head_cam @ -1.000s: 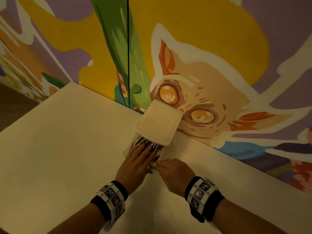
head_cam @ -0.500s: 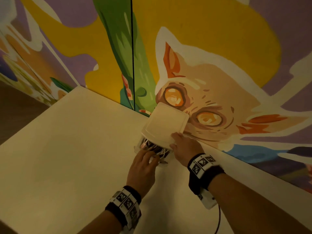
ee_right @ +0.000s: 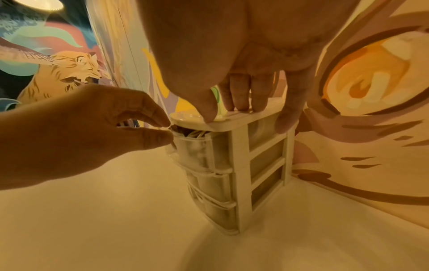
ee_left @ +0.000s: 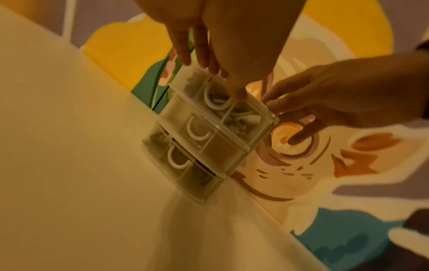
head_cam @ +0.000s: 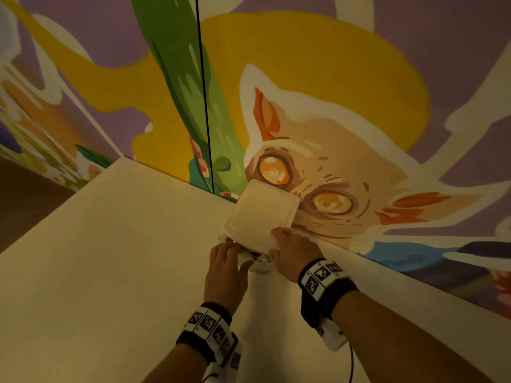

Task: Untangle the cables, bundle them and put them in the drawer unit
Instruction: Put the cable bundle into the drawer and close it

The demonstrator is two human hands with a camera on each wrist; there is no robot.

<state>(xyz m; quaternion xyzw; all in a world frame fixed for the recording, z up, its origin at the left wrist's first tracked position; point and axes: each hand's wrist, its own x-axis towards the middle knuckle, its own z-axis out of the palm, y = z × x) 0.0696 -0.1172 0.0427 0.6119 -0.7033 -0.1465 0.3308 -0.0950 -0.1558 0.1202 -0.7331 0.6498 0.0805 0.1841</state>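
Against the far edge of the worktop (head_cam: 116,272), where it meets the painted wall (head_cam: 345,87), stands a small three-drawer unit (head_cam: 261,219) of pale plastic with translucent drawers. Its top drawer (ee_right: 194,146) is pulled a little way out, and coiled white cables (ee_right: 197,135) show inside it over the rim. In the left wrist view more pale cable ends are visible through the clear drawer front beside its looped handle.

The right hand (head_cam: 293,251) rests on the unit's top near its front right corner: the thumb and fingertips (ee_right: 241,102) press on the lid, and one finger hangs down the side wall. Its grip is loose and flat, fingers nearly straight, closing on nothing.

The left hand (head_cam: 225,268) is at the front of the top drawer. In the right wrist view its thumb and forefinger come together at the drawer's upper rim in a narrow grip; whether they pinch the rim or a cable there I cannot tell.
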